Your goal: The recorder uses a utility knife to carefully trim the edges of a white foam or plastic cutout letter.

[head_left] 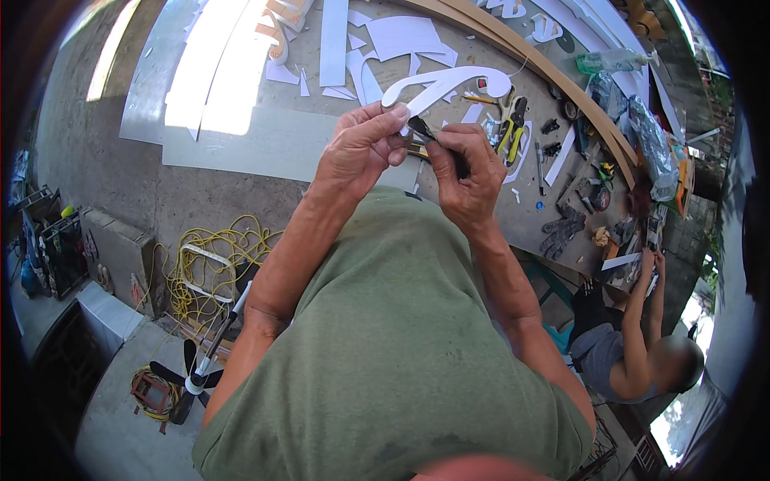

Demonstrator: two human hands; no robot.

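Note:
My left hand (361,144) pinches the lower end of a white curved cut-out piece (439,85) between thumb and fingers, above the near edge of the work table. The piece has a rounded, scroll-like end reaching to the right. In my right hand (469,172) is a dark knife (420,127), its black tip against or very close to the lower end of the piece. The fingers hide most of its handle. Just beyond my right hand lie yellow-and-black pliers (511,132) and a pencil (480,99).
White offcuts (405,38) litter the table (481,48), with a long curved brown strip (553,68) across it. A dark glove (564,232) and a clear bottle (611,61) lie to the right. Another person (622,353) works there. Yellow cord (196,268) and a fan (194,383) are at lower left.

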